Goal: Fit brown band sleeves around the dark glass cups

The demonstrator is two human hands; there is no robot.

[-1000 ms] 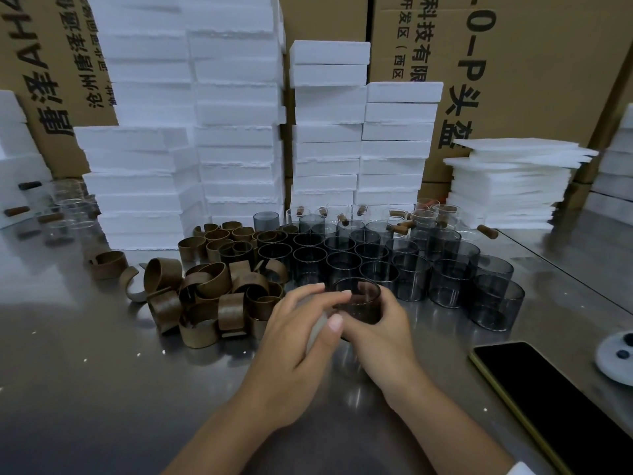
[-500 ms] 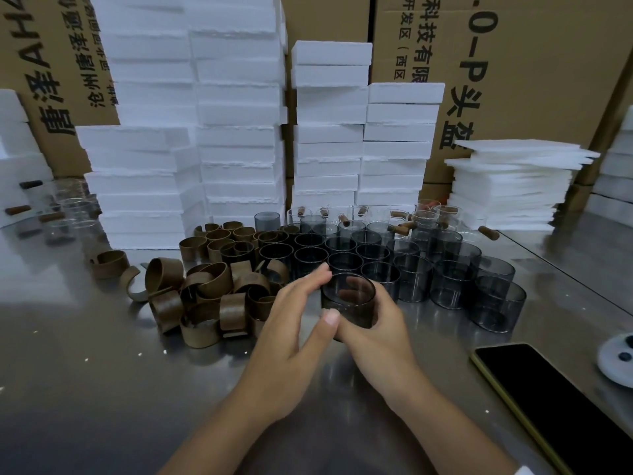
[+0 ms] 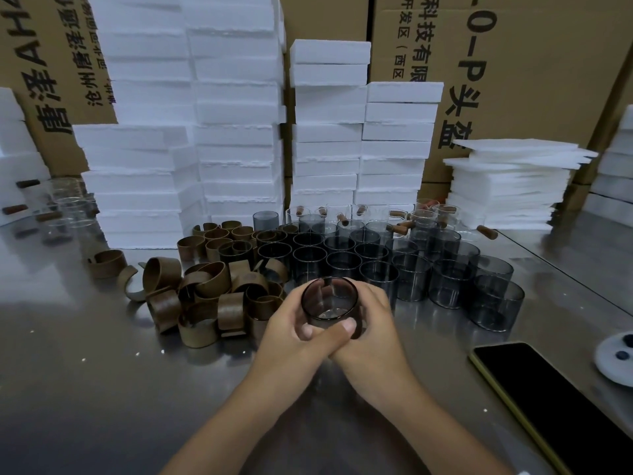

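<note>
Both hands hold one dark glass cup (image 3: 329, 301) just above the steel table (image 3: 102, 389). My left hand (image 3: 291, 332) wraps its left side, thumb across the front. My right hand (image 3: 373, 332) curls round the right side. A brown band seems to sit around the cup under my fingers, mostly hidden. Behind the cup stand several bare dark glass cups (image 3: 411, 269) in rows. A heap of loose brown band sleeves (image 3: 205, 293) lies to the left.
A black phone (image 3: 548, 402) lies at the right front, a white round object (image 3: 616, 358) beside it. Stacks of white foam blocks (image 3: 236, 132) and cardboard boxes (image 3: 513, 80) line the back. Clear cups with brown handles (image 3: 397, 221) stand behind the dark cups.
The cup has been drawn nearer to me and lifted slightly. My left hand, which only touched it with spread fingers, now grips it with the thumb across the front.
</note>
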